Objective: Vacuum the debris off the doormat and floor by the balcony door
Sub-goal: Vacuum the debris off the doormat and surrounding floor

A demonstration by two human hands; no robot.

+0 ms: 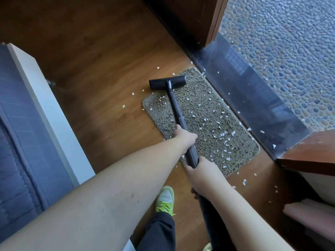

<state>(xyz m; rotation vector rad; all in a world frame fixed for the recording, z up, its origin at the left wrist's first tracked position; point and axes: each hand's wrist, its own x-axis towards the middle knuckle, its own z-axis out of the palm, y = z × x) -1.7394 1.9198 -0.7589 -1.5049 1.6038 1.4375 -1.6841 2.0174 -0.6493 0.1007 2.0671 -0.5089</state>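
A shaggy brown doormat [201,113] lies on the wooden floor [101,84] beside the balcony door sill. White debris flakes [222,134] are scattered over the mat's right half, the floor around it and the sill. A black vacuum wand [176,107] runs from my hands up to its flat floor head [167,82], which rests half on the mat's far left corner, half on the floor. My left hand [184,137] grips the wand midway. My right hand [203,171] grips it lower down, closer to me.
A dark glossy door sill [253,98] borders the mat on the right, with the pebbled balcony floor [290,51] beyond. A blue bed with a white frame [41,98] stands left. My green shoe [165,200] is near the bottom. Wooden furniture [308,153] sits at right.
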